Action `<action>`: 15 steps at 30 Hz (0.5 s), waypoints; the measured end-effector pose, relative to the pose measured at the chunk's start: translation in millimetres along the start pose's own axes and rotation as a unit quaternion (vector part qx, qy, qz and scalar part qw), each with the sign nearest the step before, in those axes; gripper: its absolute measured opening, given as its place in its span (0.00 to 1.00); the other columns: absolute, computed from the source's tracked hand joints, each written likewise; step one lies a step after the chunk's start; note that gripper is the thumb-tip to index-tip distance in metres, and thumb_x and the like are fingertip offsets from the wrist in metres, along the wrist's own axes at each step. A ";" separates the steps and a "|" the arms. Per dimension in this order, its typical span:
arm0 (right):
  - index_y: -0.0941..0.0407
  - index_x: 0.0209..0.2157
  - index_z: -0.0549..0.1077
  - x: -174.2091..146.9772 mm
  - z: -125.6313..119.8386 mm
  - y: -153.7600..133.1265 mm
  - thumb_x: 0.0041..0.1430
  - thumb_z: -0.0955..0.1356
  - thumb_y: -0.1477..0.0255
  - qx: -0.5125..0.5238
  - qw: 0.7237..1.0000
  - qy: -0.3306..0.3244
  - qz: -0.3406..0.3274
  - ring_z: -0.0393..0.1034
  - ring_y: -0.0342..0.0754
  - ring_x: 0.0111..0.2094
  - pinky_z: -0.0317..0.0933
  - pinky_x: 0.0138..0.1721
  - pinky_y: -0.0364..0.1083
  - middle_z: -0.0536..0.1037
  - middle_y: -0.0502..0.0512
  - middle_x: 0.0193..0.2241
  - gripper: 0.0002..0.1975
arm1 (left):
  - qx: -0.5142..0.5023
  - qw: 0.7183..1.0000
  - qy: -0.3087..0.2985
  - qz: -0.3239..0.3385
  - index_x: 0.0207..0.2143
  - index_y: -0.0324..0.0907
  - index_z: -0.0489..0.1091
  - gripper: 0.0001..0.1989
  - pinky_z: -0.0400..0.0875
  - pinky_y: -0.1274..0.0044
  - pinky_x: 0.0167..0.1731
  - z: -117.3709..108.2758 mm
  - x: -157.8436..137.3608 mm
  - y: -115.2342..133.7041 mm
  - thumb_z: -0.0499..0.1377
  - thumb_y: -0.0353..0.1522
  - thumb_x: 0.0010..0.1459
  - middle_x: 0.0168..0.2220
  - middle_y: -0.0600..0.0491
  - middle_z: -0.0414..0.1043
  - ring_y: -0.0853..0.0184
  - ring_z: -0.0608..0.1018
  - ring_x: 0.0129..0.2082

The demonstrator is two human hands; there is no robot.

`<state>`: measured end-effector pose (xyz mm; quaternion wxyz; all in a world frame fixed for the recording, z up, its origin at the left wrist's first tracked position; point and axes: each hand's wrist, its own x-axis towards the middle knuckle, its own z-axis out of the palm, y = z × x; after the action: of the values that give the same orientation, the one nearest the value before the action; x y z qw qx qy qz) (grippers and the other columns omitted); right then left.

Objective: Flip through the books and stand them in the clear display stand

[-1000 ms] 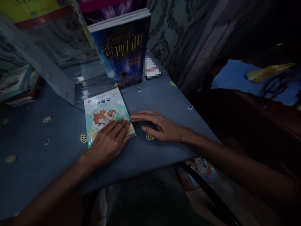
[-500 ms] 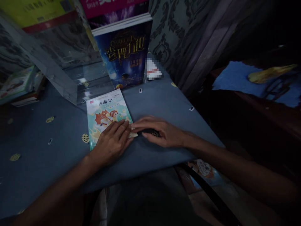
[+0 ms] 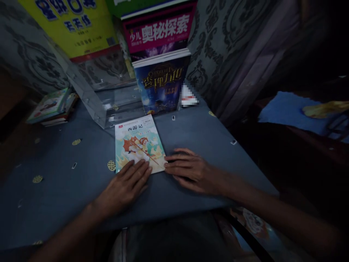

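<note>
A thin paperback book (image 3: 139, 140) with an illustrated cover lies closed and face up on the blue-grey tablecloth (image 3: 188, 134). My left hand (image 3: 128, 183) rests palm down with its fingertips over the book's lower edge, fingers stretched out. Beside the book's lower right corner is my right hand (image 3: 192, 171), its fingers extended and the tips at the book's right edge. Neither hand is wrapped around anything. Just behind the book, a dark blue book (image 3: 163, 87) stands upright in a clear holder.
The clear plastic stand (image 3: 89, 94) also bears a pink book (image 3: 160, 31) and a yellow book (image 3: 81, 27). A stack of books (image 3: 51, 107) lies at the left. To the right, a blue cloth (image 3: 283, 112) covers another surface. Patterned curtains hang behind the table.
My left hand has slid down and left on the cover, showing more of the picture. My right hand has moved apart from it, to the book's right edge. The view has shifted.
</note>
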<state>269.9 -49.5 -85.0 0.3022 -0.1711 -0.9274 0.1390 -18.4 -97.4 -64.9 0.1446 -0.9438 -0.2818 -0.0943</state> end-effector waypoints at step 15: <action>0.56 0.50 0.76 5.0 2.0 -2.4 0.68 0.65 0.75 0.007 1.000 0.027 0.006 0.76 0.51 0.53 0.65 0.59 0.57 0.84 0.58 0.43 0.11 | -0.159 0.969 0.081 -0.169 0.51 0.43 0.75 0.14 0.75 0.68 0.57 -10.2 -51.8 -22.1 0.54 0.27 0.68 0.55 0.47 0.77 0.61 0.76 0.59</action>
<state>264.4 -49.9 -83.1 0.3274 -0.1784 -0.9169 0.1428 -74.4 -109.3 -63.9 -0.0026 -0.8824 -0.4063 -0.2370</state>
